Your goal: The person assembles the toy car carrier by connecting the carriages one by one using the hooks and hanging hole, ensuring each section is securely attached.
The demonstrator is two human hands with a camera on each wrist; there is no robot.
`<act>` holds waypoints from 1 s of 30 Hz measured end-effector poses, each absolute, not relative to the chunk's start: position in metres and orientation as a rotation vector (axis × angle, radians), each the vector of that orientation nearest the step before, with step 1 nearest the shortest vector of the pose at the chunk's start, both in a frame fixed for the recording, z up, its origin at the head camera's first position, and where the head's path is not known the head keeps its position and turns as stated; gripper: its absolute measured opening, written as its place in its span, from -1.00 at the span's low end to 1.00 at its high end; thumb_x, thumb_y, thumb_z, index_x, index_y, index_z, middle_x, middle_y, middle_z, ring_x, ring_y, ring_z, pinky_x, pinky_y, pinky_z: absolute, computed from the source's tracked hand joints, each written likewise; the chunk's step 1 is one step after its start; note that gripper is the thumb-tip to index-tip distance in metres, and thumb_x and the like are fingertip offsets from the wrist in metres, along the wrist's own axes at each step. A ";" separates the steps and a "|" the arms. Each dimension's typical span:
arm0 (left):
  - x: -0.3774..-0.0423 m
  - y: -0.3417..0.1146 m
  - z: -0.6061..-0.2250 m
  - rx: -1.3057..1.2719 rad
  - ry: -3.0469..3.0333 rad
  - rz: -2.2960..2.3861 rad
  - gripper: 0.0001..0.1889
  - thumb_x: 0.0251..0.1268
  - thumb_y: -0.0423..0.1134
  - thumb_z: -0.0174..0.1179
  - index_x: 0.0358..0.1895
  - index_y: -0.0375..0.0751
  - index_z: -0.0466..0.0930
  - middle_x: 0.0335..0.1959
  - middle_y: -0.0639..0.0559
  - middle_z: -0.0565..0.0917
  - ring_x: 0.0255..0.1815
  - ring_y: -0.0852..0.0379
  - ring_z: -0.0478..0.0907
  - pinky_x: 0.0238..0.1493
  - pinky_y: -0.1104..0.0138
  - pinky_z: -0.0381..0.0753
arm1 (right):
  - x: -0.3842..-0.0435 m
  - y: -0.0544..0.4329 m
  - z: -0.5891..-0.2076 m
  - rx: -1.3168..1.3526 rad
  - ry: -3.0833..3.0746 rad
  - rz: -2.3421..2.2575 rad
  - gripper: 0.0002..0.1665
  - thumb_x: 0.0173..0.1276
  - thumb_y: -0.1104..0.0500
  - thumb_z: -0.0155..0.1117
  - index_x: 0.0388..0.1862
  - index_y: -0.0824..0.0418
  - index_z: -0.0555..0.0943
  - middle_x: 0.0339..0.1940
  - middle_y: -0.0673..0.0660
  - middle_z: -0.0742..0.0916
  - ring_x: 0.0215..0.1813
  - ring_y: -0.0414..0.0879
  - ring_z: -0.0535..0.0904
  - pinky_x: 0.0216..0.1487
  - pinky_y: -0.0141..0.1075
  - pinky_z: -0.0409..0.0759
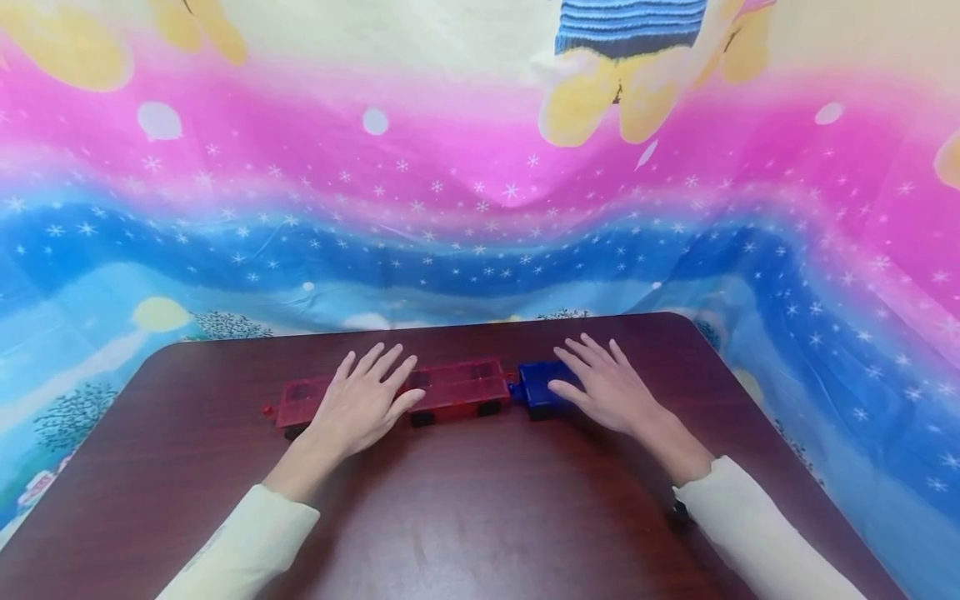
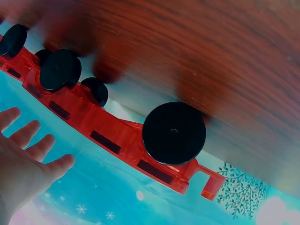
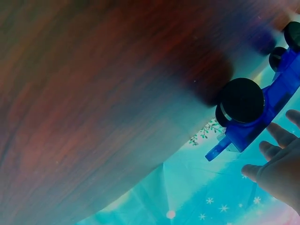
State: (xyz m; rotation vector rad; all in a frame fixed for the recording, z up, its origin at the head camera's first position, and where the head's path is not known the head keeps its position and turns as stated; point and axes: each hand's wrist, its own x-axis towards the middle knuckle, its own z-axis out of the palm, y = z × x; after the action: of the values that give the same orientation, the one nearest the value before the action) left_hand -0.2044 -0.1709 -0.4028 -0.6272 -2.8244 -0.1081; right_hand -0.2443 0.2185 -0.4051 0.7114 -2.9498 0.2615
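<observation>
A row of translucent toy train cars on black wheels stands toward the far side of the table. The red part [image 1: 461,387] is on the left, and a blue car [image 1: 536,387] is coupled to its right end. My left hand [image 1: 363,400] is spread above the red part, hiding its middle. Over the blue car's right portion my right hand [image 1: 611,392] is held with fingers apart, covering that end. The left wrist view shows a red hook [image 2: 213,185] beyond a black wheel [image 2: 174,133]. A blue coupling [image 3: 218,150] sticks out in the right wrist view.
The dark wood-grain table [image 1: 480,500] has rounded far corners. Behind and beside it hangs a printed cloth [image 1: 480,225] in pink and blue with snowflakes. Pale sleeves [image 1: 247,533] cover both forearms.
</observation>
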 end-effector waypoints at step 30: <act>-0.211 -0.138 -0.409 -0.733 -2.859 -0.082 -0.31 0.51 0.31 -0.06 0.52 -0.01 0.37 0.50 -0.17 0.35 0.55 -0.22 0.18 0.51 -0.22 0.02 | -0.245 0.224 -0.414 0.727 -2.963 0.256 -0.07 0.52 -0.46 -0.14 0.58 0.13 0.33 0.58 0.21 0.35 0.63 0.19 0.04 0.55 0.25 -0.11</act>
State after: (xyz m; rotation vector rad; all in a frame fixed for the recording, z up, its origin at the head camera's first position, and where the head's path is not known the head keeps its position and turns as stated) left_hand -0.2111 -0.1381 -0.4089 -0.7325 -2.8588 -0.0821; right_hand -0.2446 0.2242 -0.4135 0.7271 -2.9633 0.2564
